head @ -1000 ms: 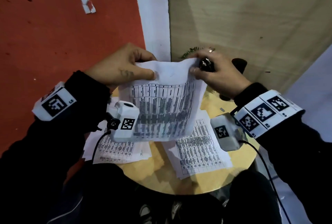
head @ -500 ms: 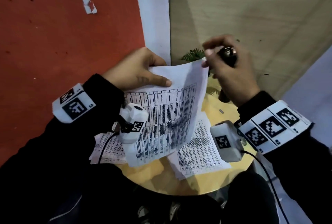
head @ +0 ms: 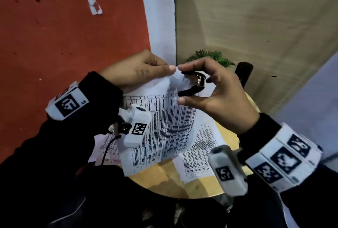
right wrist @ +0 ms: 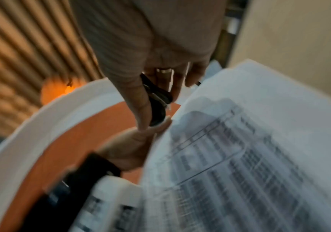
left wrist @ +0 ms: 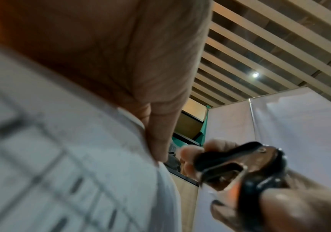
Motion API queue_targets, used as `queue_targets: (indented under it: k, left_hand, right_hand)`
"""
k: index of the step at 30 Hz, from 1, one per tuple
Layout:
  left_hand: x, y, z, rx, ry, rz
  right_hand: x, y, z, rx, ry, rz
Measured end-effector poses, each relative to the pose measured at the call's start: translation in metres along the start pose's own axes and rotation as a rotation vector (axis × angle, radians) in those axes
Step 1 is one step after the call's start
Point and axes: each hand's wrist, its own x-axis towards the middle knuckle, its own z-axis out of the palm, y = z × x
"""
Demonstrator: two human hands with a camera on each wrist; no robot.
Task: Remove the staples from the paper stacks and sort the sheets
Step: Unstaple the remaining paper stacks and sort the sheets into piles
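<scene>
The left hand is pinching the top corner of the printed paper stack, holding it up above the round wooden table. Just right of that corner, the right hand is gripping a black staple remover between thumb and fingers, its claws meeting the paper's edge. Loose sheets are lying below on the table, reaching toward its right rim.

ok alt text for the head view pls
Left hand pinches the top corner of a printed sheet while the right hand holds a black staple remover at that corner. More sheets lie on a round wooden table below.
</scene>
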Motion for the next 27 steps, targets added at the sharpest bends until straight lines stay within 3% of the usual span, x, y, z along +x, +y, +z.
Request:
queue_targets:
  k: [2, 5, 13, 18, 27]
  left_hand:
    - [-0.001, 0.002, 0.001, 0.023, -0.002, -0.003]
    - [0.0, 0.007, 0.005, -0.003, 0.024, -0.008]
    - [0.003, 0.011, 0.008, -0.075, 0.028, -0.066]
    - [0.0, 0.009, 0.006, -0.174, -0.032, -0.051]
    - [0.001, 0.014, 0.006, -0.062, -0.102, -0.043]
  right_hand:
    - [0.004, 0.005, 0.0, -0.197, 0.005, -0.141]
    - [0.006, 0.016, 0.0, -0.299, -0.008, -0.252]
    - [-0.001, 0.017, -0.003, 0.052, -0.035, -0.144]
    - [0.002, 0.019, -0.004, 0.044, -0.043, -0.206]
    - [0.003, 0.018, -0.009, 0.008, -0.085, -0.257]
